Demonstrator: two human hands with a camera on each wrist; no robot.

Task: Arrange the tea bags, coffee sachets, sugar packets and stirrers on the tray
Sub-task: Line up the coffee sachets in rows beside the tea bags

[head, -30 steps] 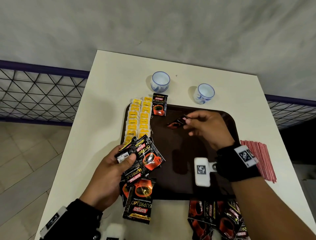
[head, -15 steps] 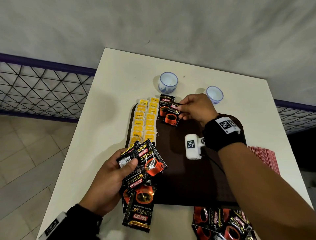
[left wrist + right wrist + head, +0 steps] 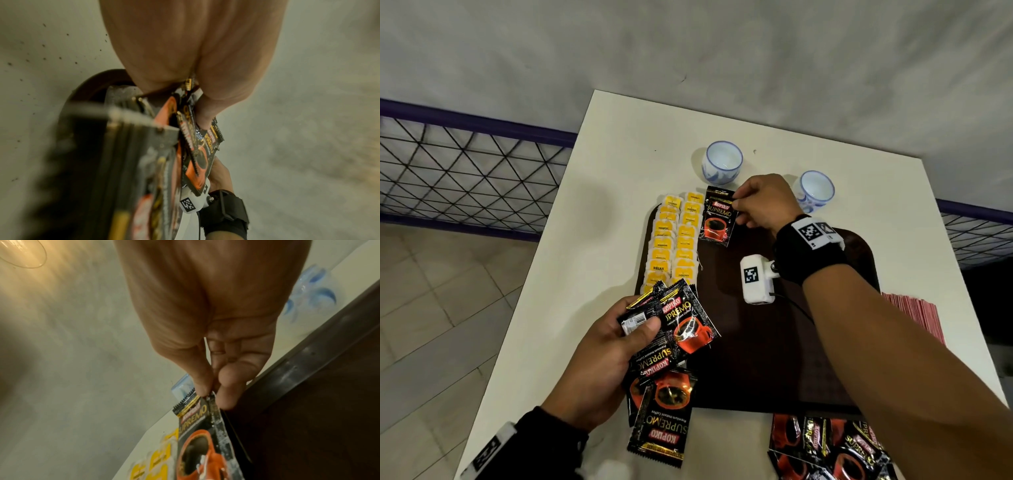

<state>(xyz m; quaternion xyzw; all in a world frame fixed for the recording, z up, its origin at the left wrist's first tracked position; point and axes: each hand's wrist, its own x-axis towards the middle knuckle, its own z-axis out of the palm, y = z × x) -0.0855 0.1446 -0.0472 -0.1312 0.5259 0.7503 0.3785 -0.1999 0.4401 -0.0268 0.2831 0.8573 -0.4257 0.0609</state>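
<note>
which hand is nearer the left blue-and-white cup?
Right. The right hand is just below and right of the left cup, pinching a coffee sachet at the tray's far edge. The left hand grips a sachet bundle at the near-left corner, far off.

Tea bags (image 3: 674, 243) line the tray's (image 3: 774, 359) left side — cups (image 3: 722, 167) stand behind.

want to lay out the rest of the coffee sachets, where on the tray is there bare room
Bare: the tray middle and right, from the placed sachet down to the near rim, under the right hand and forearm. Crowded: the left edge, two columns of tea bags, and the near-left corner, overhung by the sachets the left hand grips.
</note>
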